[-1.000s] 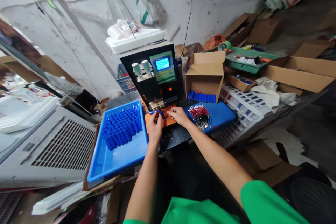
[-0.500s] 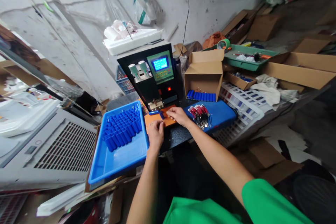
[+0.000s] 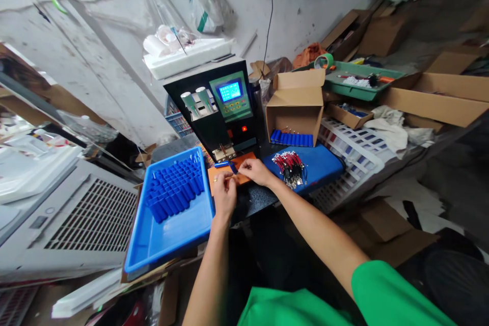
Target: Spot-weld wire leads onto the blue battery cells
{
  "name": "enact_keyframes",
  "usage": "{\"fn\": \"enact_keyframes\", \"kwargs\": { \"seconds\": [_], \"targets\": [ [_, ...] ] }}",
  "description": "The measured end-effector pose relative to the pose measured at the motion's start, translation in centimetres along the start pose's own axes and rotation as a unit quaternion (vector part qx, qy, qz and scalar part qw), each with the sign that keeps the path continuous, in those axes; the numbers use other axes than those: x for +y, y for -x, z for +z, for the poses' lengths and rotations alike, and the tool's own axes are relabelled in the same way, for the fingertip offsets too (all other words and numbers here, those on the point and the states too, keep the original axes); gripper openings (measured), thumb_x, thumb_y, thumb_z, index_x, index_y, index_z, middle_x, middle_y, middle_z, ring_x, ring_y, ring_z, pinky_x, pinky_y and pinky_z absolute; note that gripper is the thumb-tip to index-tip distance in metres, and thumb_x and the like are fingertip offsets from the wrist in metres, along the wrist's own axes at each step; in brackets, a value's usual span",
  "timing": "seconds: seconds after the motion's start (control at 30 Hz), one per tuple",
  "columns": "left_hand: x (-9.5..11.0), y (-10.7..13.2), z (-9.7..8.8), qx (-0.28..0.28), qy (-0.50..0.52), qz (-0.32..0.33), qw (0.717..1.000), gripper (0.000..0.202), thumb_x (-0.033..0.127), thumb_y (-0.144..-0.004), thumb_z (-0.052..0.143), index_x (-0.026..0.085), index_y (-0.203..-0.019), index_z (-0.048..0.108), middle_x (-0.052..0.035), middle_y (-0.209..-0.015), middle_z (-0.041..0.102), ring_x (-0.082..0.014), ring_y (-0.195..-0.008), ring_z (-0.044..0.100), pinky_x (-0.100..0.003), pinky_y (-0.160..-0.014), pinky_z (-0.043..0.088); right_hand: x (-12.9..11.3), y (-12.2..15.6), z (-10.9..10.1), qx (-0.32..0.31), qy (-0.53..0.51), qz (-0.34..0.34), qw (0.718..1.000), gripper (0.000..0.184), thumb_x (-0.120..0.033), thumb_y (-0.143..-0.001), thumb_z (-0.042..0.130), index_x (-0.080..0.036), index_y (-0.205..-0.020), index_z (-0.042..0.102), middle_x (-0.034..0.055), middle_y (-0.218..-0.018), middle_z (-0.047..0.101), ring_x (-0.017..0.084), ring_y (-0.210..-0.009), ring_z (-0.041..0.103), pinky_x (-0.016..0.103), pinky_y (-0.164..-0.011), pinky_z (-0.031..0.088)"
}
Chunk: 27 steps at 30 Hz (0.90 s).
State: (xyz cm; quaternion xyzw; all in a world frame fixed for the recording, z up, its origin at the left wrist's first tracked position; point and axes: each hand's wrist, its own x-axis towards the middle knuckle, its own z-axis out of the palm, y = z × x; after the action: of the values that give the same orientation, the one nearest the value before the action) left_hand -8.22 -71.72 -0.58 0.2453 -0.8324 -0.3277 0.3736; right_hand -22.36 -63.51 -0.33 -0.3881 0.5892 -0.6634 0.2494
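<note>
My left hand and my right hand meet over an orange work plate in front of a black spot-welding machine. Both hands have their fingers pinched together on something small that I cannot make out. A blue cylindrical cell lies on the plate just under the machine's welding head, beyond my fingertips. A blue tray with several blue cells stands to the left of my left hand. To the right of my right hand, a heap of red-and-black wire leads lies on a blue pad.
An open cardboard box behind the pad has a row of blue cells before it. A white slotted tray, more cardboard boxes and a green tray crowd the right. A grey vented unit stands at left.
My left hand drew back from the cell under the welding head toward me, then met my right hand, whose fingers curled into a pinch. The view shifted slightly left.
</note>
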Motion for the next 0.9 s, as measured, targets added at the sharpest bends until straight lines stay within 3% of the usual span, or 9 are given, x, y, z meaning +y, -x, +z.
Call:
{"fn": "enact_keyframes", "kwargs": {
  "seconds": [0.07,0.13,0.27,0.43,0.67,0.9],
  "targets": [
    [0.1,0.1,0.0,0.026,-0.004,0.020,0.999,0.018,0.018,-0.085,0.051,0.019,-0.098,0.064,-0.0103,-0.115,0.063,-0.0219,-0.110,0.061,-0.035,-0.088,0.052,-0.3,0.0,-0.2,0.004,-0.037,0.021,0.999,0.017,-0.035,-0.071,0.066,-0.018,-0.069,0.062,-0.0028,-0.058,0.057,0.011,-0.055,0.050,0.023,-0.054,0.039],
    [0.1,0.0,0.2,0.012,-0.012,0.038,0.999,0.026,0.016,-0.084,0.053,0.020,-0.105,0.066,-0.0109,-0.127,0.060,-0.0234,-0.122,0.057,-0.037,-0.095,0.050,-0.6,0.0,-0.4,0.005,-0.077,0.050,0.996,0.018,-0.036,-0.070,0.066,-0.018,-0.068,0.061,-0.0046,-0.052,0.053,0.010,-0.049,0.045,0.022,-0.048,0.035],
    [0.0,-0.6,0.6,-0.075,-0.036,0.056,0.995,0.034,0.022,-0.087,0.056,0.022,-0.120,0.064,-0.0082,-0.114,0.067,-0.0206,-0.099,0.064,-0.037,-0.090,0.052,-0.9,0.1,-0.7,0.035,-0.140,0.088,0.986,0.020,-0.037,-0.068,0.065,-0.018,-0.067,0.059,-0.0057,-0.050,0.051,0.007,-0.043,0.040,0.021,-0.043,0.029],
    [0.0,0.1,0.7,-0.072,-0.061,0.070,0.993,0.042,0.025,-0.086,0.061,0.022,-0.127,0.062,-0.0083,-0.105,0.068,-0.0212,-0.094,0.062,-0.037,-0.087,0.049,-1.1,0.0,-1.0,0.062,-0.166,0.093,0.980,0.026,-0.040,-0.068,0.066,-0.019,-0.061,0.053,-0.0054,-0.052,0.050,0.007,-0.044,0.042,0.020,-0.042,0.029],
    [0.4,-0.2,0.3,-0.030,0.075,-0.025,0.996,0.034,0.036,-0.091,0.055,0.019,-0.119,0.063,-0.0056,-0.095,0.067,-0.0152,-0.075,0.060,-0.029,-0.072,0.049,-0.9,-0.2,-0.6,0.075,-0.152,0.091,0.981,0.025,-0.040,-0.068,0.066,-0.018,-0.062,0.054,-0.0056,-0.051,0.050,0.007,-0.045,0.042,0.019,-0.042,0.029],
    [0.4,-3.2,0.3,-0.059,0.097,-0.075,0.991,0.019,0.035,-0.084,0.059,0.018,-0.090,0.065,-0.0010,-0.076,0.063,-0.0146,-0.069,0.059,-0.026,-0.067,0.047,-0.5,-0.5,-0.1,0.099,-0.106,0.096,0.985,0.025,-0.039,-0.073,0.065,-0.018,-0.063,0.055,-0.0057,-0.050,0.050,0.007,-0.044,0.043,0.018,-0.043,0.031]
  ]
}}
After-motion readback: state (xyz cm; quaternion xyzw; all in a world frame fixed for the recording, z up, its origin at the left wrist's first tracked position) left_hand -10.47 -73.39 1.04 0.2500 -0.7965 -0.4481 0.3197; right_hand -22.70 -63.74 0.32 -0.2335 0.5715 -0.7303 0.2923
